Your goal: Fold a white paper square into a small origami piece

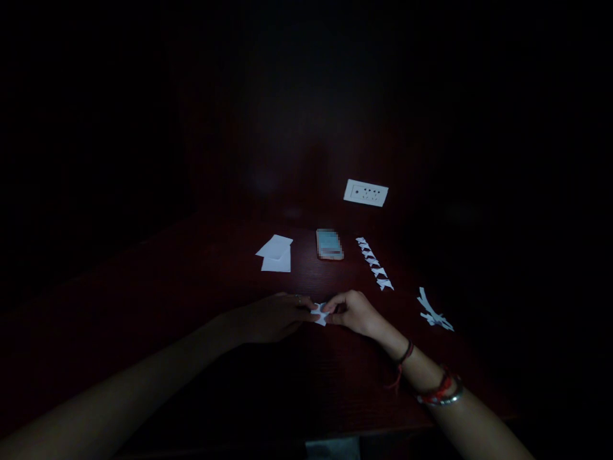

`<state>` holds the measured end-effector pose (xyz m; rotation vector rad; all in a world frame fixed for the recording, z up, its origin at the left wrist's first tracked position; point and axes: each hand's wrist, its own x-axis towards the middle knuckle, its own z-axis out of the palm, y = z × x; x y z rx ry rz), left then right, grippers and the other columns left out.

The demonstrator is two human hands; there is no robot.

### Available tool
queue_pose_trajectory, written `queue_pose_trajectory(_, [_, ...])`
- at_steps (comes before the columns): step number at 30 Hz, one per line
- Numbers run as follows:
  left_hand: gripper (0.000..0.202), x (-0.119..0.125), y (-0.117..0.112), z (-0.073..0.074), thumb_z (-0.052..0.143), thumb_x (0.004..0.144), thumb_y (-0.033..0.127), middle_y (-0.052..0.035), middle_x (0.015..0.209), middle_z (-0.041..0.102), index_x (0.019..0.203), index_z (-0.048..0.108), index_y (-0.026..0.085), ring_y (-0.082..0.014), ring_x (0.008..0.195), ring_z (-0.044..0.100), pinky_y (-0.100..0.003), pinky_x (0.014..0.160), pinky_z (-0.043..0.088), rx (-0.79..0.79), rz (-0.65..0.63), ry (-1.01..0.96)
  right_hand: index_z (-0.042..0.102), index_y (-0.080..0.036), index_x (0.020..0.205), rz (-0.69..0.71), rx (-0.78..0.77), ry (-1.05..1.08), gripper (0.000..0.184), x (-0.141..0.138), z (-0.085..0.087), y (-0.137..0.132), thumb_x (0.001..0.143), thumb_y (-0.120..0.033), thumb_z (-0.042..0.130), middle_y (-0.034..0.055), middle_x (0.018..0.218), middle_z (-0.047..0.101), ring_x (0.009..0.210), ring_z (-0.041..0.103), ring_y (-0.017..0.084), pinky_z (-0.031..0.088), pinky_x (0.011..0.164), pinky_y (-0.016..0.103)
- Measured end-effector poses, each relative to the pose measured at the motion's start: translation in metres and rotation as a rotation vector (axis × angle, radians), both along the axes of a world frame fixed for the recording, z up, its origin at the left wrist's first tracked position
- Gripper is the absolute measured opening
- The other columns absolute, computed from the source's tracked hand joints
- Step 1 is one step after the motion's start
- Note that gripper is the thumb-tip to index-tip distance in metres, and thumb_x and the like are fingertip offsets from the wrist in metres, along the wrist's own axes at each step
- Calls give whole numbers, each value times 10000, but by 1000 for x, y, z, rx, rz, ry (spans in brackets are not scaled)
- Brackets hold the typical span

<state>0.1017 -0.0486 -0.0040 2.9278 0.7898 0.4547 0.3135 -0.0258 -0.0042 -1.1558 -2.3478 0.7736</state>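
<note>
A small folded piece of white paper (319,314) is held between my two hands, low over the dark red table (211,268). My left hand (280,316) pinches its left side with thumb and forefinger, and a ring shows on one finger. From the right, my right hand (353,313) grips the other side between thumb and fingertips. Beyond my right hand, several small folded paper shapes (374,263) lie in a slanting row. Two white paper sheets (276,259) overlap on the table beyond my left hand.
A phone (329,245) with a blurred screen lies past my hands. Thin paper strips (435,317) are heaped at the right. A white wall socket (366,193) sits at the back. The table's front edge (397,429) is near me, and the surroundings are very dark.
</note>
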Motion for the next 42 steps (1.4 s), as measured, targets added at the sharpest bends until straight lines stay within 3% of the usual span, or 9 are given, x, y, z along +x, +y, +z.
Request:
queue_pose_trajectory(9, [376,3,-1,-9,401,794,152,-19,1139,448,1140,408,301,-192,1024,429,-333,851,325,49,68,-9,638,-169,711,76,254,-55,101,-1,10,-9,683,-146,544,7,710,609,637,539,96,389,601,189])
queue_pose_trajectory(17, [403,1,0,-15,406,786,149,-32,1170,423,1165,379,286,-202,1036,414,-344,840,331,107,80,38,646,-189,807,171,183,-115,183,-1,17,-13,660,-124,560,14,834,624,748,562,116,405,686,198])
queue_pose_trajectory(27, [382,1,0,-16,406,787,157,-31,1185,411,1154,395,263,-190,1040,410,-325,848,332,110,97,35,642,-176,803,345,239,-192,203,5,20,-10,671,-75,524,13,892,615,825,548,107,395,746,190])
queue_pose_trajectory(33, [383,1,0,-14,377,814,220,-36,1189,421,1194,335,247,-194,1046,410,-330,847,328,54,159,58,631,-165,827,358,259,-252,198,8,20,-8,685,-88,516,26,935,599,875,532,123,393,765,207])
queue_pose_trajectory(42, [380,4,-2,-15,370,806,193,-9,1163,438,1178,357,269,-194,1039,405,-333,844,312,108,121,71,619,-140,832,404,262,-207,216,7,25,-8,726,-68,445,37,892,599,807,543,104,400,740,201])
